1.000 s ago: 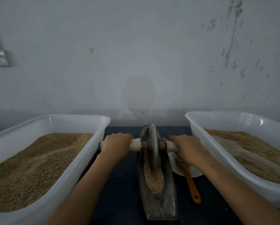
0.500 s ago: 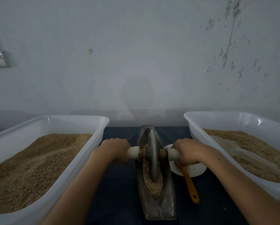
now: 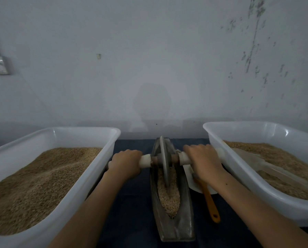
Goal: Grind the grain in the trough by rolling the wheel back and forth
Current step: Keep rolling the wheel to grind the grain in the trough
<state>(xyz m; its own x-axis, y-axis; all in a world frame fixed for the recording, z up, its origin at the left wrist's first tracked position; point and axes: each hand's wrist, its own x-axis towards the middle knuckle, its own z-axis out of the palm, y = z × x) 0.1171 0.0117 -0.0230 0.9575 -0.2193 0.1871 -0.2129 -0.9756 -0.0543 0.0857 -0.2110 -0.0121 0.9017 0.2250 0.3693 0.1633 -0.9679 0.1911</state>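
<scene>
A narrow boat-shaped metal trough lies lengthwise in the middle of the dark table, with tan grain heaped in its groove. A thin grey wheel stands upright in the far half of the trough, its lower rim sunk in the grain. An axle with white handles runs through its hub. My left hand grips the left handle. My right hand grips the right handle, whose end shows past the knuckles.
Two big white tubs of grain flank the trough, the left tub and the right tub; a pale scoop lies in the right one. A white dish with an orange-handled tool sits right of the trough. A wall stands close behind.
The wheel rolled toward me half a second ago and has now rolled back to the far part of the trough, both hands moving with it.
</scene>
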